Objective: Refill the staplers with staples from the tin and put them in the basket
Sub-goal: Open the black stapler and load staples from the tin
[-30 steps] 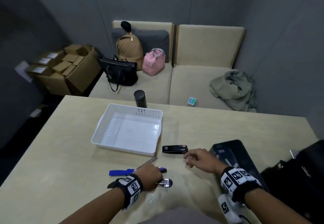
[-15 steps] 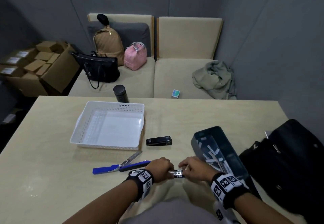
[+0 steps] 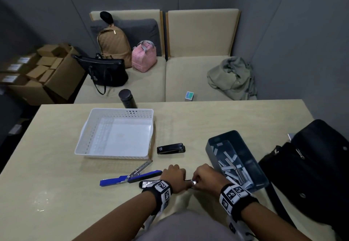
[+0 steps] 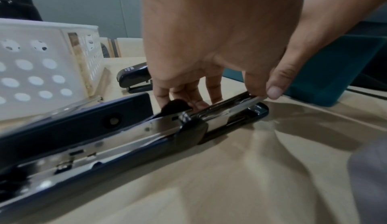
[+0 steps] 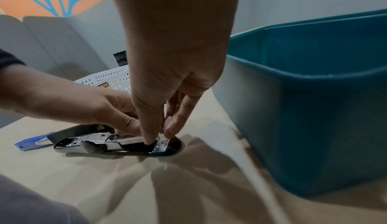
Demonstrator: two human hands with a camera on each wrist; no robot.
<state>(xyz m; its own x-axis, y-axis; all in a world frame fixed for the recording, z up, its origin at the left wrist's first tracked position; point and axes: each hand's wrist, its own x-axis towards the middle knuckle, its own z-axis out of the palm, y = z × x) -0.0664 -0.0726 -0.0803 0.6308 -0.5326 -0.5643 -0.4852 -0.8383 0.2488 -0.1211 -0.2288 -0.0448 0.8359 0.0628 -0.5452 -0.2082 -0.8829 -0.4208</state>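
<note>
Since a second ago, both hands have been brought together over the opened black metal stapler. Its rail is gripped by the left hand; its front end is pinched by the right hand. Just right lies the teal staple tin; beyond, the white perforated plastic basket.

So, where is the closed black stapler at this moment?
In the head view the closed black stapler lies on the table, apart from both hands, just right of the white basket and left of the tin.
</note>
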